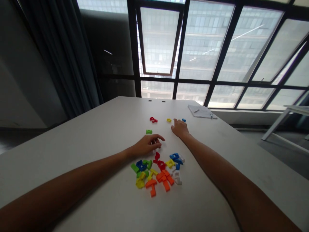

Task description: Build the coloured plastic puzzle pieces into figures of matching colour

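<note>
**Looking down at two hands by a pile of bright plastic pieces (156,172)**

From my far-off seat, I look through the head camera. The pile lies on a white table (84,135), right below the hands. The left hand (146,145) rests just above the pile with its fingers curled in. I cannot tell if it holds something small under those fingers. The right hand (180,128) sits farther up, open and low on the table, and I see nothing in it. A small yellow piece (169,120) and a small blue piece (183,120) lie near its fingers. A red piece (153,120) and a green piece (149,131) lie apart from the pile. Near the far edge is a notepad (201,111) with a pen (211,115) on it. Past the table is a big window (205,42), and a dark curtain (62,54) hangs to the left.
</note>
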The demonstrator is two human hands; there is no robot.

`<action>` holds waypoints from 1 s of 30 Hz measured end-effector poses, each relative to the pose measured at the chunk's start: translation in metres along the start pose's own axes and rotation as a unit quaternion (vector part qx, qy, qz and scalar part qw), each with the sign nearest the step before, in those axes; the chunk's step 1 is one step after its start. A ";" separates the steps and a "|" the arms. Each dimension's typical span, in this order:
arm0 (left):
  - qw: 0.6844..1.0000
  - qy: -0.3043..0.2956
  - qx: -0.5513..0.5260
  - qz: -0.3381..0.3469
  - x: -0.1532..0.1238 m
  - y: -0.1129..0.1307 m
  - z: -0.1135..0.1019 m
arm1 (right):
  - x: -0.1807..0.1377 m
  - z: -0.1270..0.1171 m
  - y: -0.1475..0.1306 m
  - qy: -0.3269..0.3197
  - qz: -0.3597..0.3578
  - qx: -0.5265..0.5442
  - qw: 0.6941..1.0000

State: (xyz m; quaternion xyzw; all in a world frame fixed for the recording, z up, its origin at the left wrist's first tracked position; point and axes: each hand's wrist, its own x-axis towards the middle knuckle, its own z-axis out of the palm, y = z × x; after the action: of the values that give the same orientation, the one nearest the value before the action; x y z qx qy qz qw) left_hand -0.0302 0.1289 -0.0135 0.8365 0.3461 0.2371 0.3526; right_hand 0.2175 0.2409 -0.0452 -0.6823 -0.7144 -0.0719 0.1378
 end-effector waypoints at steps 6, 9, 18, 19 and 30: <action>0.980 -0.183 -0.075 0.003 -0.005 0.001 -0.014 | -0.049 -0.013 0.012 0.001 -0.106 0.009 0.994; 0.976 -0.208 -0.064 0.020 -0.003 -0.001 -0.019 | -0.072 -0.021 0.019 -0.001 -0.153 0.020 0.988; 0.997 -0.058 0.051 0.013 -0.001 -0.006 -0.008 | -0.081 -0.025 0.017 0.021 -0.183 0.039 0.982; 0.998 -0.030 0.048 0.012 0.000 -0.010 -0.006 | -0.082 -0.026 0.016 0.021 -0.188 0.040 0.981; 0.984 0.168 -0.033 0.055 0.004 -0.021 0.007 | -0.098 -0.036 -0.001 -0.051 -0.338 0.254 0.905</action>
State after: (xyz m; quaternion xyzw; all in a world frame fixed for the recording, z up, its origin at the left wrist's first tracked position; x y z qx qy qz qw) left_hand -0.0315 0.1399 -0.0330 0.7905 0.3457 0.4043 0.3034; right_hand 0.2233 0.1372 -0.0400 -0.3446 -0.9023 0.1045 0.2370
